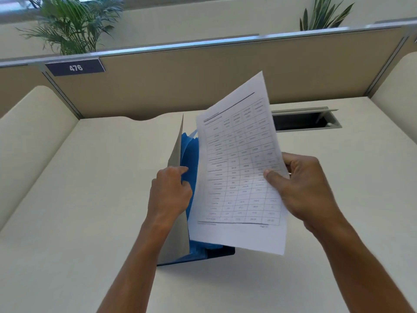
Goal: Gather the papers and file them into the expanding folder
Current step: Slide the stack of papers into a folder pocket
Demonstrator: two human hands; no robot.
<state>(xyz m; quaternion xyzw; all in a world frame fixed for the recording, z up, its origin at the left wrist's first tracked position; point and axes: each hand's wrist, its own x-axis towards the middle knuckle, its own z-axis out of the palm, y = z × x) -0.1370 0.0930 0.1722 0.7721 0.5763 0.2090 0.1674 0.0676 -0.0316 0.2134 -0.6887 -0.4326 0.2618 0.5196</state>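
Right hand's grip (pixel 302 188) on paper (pixel 239 168) beside expanding folder (pixel 191 159).

- Two hands: the left hand (pixel 171 190), the right hand (pixel 309 190).
- One printed sheet of paper (pixel 241 168) with a table grid.
- One blue expanding folder (pixel 190 163).
- One table (pixel 90 199).
- One number plate (pixel 75 67), far left.
- Two potted plants: far left (pixel 72 21), far right (pixel 325 14).
- One cable hatch (pixel 304 120).
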